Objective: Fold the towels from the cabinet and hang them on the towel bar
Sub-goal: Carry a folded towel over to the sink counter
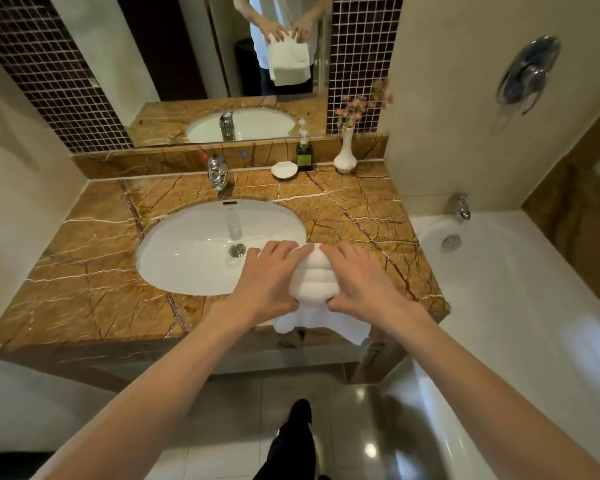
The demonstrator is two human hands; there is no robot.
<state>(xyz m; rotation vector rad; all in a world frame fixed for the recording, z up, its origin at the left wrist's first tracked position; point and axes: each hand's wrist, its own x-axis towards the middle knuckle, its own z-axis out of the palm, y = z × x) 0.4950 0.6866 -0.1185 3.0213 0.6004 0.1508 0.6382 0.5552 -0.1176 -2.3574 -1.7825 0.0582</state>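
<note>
The brown veined marble worktop carries a white oval sink set into its left and middle part, with a metal drain plug at the bottom of the bowl and a small dark mark under the back rim that is too small to read. A chrome tap stands at the back edge behind the sink, and above it a mirror shows the person's hands and the towel. The left hand is over the sink's right rim, its fingers slightly spread and curled over the far fold of a white towel, with the thumb pressed into the near side. The towel is a thick folded bundle held between both hands at the front edge of the worktop, right of the sink, and its loose lower layers hang over that edge. At the back edge, a white soap dish sits beside a pump bottle with a green label whose writing cannot be read. The right hand grips the towel's other side the same way. A white vase in the back right corner holds pink flowers. Beyond the worktop's right edge lies a white bathtub with its own tap.
</note>
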